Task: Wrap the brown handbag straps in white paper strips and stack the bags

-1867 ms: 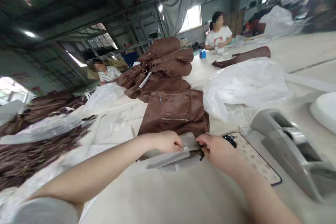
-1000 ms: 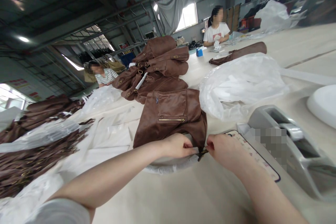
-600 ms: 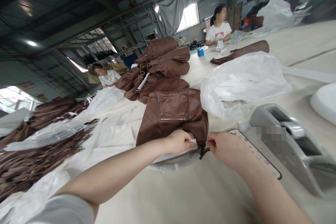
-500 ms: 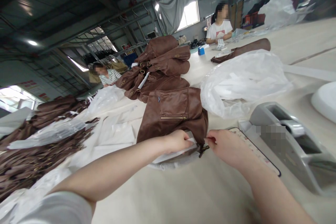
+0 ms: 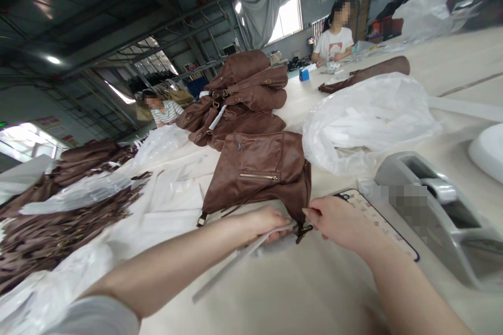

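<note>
Head view: what has the left hand (image 5: 271, 224) got?
– It's pinching a thin pale strip (image 5: 227, 269) just before the brown bag (image 5: 257, 157) on the table (image 5: 283, 298)
– And the right hand (image 5: 336, 220)?
– At the bag's near right corner, beside the metal clasp (image 5: 305, 230); whether pinching it, I can't tell

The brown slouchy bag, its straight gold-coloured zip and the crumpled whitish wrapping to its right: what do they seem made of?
Brown slouchy bag: leather or imitation leather, softly lustrous, judging by creases and mottled sheen. Straight gold-coloured zip: probably metal with a shiny finish, given its glint. Crumpled whitish wrapping: likely thin plastic film, glossy, as it looks wrinkled and partly see-through.
</note>
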The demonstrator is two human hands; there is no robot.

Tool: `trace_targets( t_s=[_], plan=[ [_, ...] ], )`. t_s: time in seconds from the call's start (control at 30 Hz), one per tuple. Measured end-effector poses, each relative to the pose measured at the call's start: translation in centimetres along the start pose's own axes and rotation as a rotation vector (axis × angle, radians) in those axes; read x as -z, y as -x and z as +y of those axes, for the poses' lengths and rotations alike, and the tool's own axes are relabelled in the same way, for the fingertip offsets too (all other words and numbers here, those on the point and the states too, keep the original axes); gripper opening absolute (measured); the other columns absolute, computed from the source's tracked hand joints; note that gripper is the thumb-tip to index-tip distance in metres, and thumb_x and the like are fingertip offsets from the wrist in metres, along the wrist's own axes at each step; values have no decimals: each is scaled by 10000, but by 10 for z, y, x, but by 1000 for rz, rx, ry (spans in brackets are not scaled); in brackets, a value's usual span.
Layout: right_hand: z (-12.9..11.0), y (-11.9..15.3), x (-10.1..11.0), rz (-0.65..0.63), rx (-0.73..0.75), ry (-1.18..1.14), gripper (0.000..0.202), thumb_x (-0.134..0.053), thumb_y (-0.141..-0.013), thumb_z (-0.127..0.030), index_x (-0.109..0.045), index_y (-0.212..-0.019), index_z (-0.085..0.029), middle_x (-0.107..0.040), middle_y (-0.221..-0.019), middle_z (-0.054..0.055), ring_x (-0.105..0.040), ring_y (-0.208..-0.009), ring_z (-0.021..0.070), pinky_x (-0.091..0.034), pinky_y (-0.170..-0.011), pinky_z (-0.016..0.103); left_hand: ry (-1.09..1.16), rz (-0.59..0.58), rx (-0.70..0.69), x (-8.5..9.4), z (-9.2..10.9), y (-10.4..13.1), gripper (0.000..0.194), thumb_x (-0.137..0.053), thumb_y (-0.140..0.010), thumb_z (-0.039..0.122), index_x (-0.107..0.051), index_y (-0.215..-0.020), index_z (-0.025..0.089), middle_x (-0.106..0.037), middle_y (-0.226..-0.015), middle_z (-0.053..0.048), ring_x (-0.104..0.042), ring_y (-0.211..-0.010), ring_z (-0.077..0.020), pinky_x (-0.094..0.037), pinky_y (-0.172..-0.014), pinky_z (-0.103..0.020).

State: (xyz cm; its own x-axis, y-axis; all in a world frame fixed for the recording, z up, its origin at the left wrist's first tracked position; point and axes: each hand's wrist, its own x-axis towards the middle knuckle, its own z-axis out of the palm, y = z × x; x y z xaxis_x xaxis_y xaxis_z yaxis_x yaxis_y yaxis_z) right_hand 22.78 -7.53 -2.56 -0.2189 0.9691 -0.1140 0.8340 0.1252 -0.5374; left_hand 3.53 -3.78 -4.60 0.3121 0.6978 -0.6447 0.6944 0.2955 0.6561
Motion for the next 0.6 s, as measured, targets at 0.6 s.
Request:
trace_targets(
  t_s=[0.6],
  plan=[
    [-15, -17, -45, -352, -201, -628, 334, -454, -839, -395, -663, -884, -138, -532, -458, -48, -408, -281, 56, -231, -299, 165, 752, -39, -208, -13, -40, 1, 404, -684, -602, 517, -496, -649, 162, -362, -460, 99, -212, -370, -29, -116, -406, -223]
  ],
)
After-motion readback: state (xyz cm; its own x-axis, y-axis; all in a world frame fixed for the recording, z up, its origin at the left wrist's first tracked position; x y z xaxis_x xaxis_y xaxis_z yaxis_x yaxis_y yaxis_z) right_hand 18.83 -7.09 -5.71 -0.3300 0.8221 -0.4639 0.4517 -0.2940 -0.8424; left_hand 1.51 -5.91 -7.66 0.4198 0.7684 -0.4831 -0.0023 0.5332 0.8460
